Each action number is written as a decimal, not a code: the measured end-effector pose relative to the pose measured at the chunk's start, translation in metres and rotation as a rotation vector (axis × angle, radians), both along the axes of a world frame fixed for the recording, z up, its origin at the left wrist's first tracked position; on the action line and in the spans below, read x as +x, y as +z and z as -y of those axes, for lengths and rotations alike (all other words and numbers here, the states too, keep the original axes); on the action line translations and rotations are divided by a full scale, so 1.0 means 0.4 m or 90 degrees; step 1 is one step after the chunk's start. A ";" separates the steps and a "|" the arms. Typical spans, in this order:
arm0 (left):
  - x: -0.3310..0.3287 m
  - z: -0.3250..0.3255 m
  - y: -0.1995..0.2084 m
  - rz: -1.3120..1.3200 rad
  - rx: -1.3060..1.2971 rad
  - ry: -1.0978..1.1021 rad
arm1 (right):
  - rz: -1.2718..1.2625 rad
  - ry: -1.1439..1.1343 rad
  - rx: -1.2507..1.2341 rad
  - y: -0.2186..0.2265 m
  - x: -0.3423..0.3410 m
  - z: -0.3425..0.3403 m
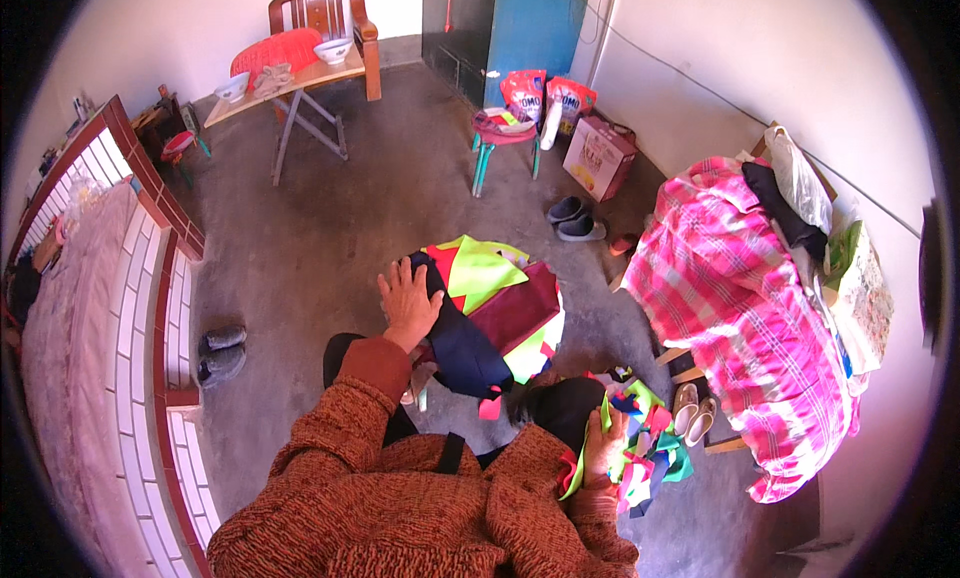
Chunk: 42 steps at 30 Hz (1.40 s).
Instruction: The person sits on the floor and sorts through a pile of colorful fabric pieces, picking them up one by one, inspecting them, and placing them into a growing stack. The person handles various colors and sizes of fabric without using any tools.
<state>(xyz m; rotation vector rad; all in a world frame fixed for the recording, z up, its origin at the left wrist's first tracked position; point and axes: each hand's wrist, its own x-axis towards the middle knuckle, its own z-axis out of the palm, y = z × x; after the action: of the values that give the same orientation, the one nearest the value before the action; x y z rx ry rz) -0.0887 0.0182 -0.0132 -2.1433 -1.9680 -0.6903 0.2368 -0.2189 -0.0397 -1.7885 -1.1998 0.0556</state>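
Left hand (408,306) was spread, palm down on the navy cloth (458,346) at the left side of the cloth pile (500,308). The pile sat in front of the person, lime, maroon and navy pieces overlapping. Right hand (598,446) was low at the person's right, among colored scraps (637,468), touching a lime strip (608,420); couldn't tell if pinching it. Pale shoes (694,415) stood just right of the scraps, near pink plaid cloth (740,298).

Grey floor (380,203) under box (600,160), stool (503,136), slippers (580,230)
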 end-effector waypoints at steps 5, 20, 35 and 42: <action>0.058 -0.012 0.056 0.111 0.136 -0.151 | -0.032 -0.039 0.011 -0.003 0.004 0.006; 0.131 0.061 0.049 0.230 0.158 -0.309 | -0.061 -0.082 -0.039 -0.113 0.096 0.015; 0.227 0.274 -0.389 0.048 -0.677 -0.400 | -0.093 -0.036 -0.073 0.033 0.003 -0.033; 0.237 0.258 -0.491 0.034 -0.735 -0.356 | 0.042 -0.044 -0.096 0.029 0.021 -0.047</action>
<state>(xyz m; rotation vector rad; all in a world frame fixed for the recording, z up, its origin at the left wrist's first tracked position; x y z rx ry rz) 0.0060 -0.0849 -0.2098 -3.3699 -2.0116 0.5693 0.2453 -0.2002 -0.0282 -1.9761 -1.2060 0.0490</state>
